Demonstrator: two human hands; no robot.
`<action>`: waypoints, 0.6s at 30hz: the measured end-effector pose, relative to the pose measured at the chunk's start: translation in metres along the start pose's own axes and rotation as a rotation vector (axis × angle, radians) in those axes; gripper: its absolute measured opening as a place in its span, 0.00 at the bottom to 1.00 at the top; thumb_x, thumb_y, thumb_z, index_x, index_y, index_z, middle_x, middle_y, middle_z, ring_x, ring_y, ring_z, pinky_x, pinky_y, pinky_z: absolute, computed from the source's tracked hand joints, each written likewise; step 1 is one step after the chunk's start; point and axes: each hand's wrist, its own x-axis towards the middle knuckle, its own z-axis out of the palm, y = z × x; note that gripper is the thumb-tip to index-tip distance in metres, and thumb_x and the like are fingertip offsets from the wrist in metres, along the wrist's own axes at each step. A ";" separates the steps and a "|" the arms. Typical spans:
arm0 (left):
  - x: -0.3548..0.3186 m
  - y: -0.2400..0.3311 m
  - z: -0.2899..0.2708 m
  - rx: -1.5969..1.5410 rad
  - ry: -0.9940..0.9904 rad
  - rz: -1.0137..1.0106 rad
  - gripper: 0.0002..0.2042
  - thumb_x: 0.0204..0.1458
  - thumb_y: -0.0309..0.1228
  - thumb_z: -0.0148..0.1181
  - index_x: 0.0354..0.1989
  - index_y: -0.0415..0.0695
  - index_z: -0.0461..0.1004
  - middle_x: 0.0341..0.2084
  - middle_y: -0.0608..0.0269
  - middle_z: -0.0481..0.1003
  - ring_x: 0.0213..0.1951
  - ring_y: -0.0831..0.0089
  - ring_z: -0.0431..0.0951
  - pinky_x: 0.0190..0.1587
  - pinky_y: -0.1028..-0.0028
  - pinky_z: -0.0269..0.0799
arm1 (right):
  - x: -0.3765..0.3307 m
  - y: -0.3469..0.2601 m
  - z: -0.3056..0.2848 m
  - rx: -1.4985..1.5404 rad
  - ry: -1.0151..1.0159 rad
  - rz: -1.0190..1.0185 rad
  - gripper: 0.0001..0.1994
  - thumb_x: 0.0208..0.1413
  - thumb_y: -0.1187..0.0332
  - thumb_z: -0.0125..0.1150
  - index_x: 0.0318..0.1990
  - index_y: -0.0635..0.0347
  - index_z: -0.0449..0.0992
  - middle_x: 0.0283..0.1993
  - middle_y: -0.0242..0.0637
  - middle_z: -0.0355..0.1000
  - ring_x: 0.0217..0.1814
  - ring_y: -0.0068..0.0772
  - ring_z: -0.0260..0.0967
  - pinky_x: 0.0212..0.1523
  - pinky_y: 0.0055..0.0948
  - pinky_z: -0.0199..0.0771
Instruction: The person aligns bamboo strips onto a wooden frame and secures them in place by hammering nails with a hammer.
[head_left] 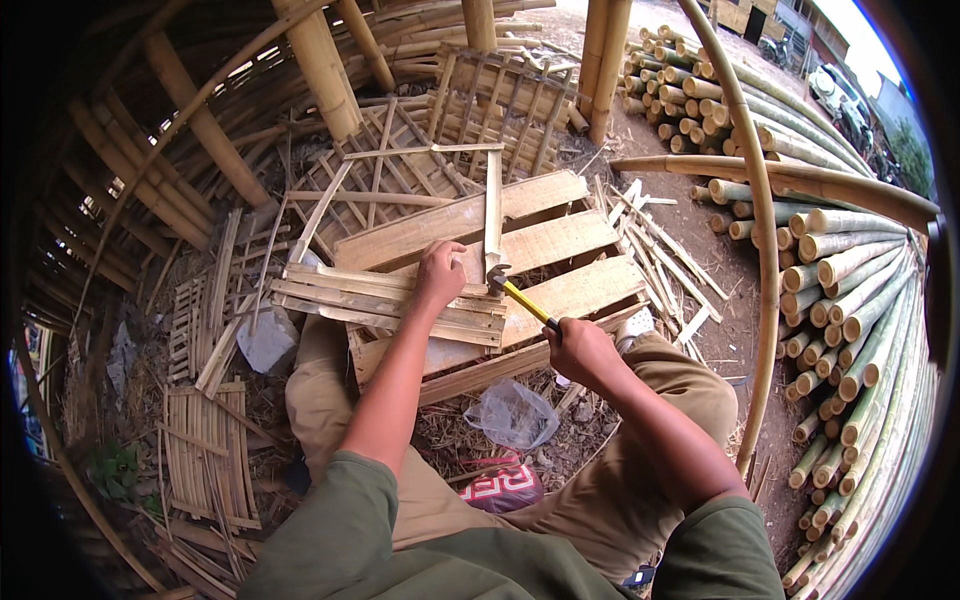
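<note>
Midway, your left hand pins an upright bamboo slat near the plank bench's middle, grip closed on it; your right hand grips the yellow-handled hammer, its head at the slat's foot. Loose slats wait unfixed off the bench's right edge.

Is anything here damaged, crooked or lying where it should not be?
Nothing looks damaged. The left hand steadies a bamboo strip on the planks; the right hand holds a hammer. A crumpled plastic bag lies below.
</note>
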 end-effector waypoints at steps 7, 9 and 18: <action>0.020 -0.009 0.016 0.559 -0.132 -0.139 0.28 0.59 0.39 0.46 0.66 0.40 0.55 0.69 0.48 0.51 0.72 0.54 0.44 0.71 0.49 0.34 | 0.007 0.002 0.002 0.043 -0.013 0.016 0.19 0.61 0.58 0.53 0.29 0.69 0.75 0.27 0.60 0.73 0.34 0.63 0.72 0.38 0.53 0.71; 0.020 -0.012 0.022 0.601 -0.175 -0.144 0.30 0.60 0.42 0.43 0.69 0.41 0.49 0.72 0.49 0.44 0.74 0.53 0.37 0.71 0.45 0.27 | 0.007 0.000 -0.007 0.033 -0.040 0.032 0.19 0.61 0.58 0.52 0.32 0.69 0.76 0.30 0.62 0.74 0.37 0.64 0.73 0.41 0.55 0.71; 0.016 -0.013 0.022 0.592 -0.100 -0.145 0.30 0.58 0.38 0.46 0.68 0.41 0.51 0.72 0.53 0.46 0.73 0.58 0.41 0.71 0.45 0.29 | 0.011 -0.013 -0.021 0.056 0.080 -0.069 0.17 0.62 0.60 0.54 0.29 0.68 0.73 0.23 0.59 0.70 0.28 0.64 0.70 0.31 0.53 0.69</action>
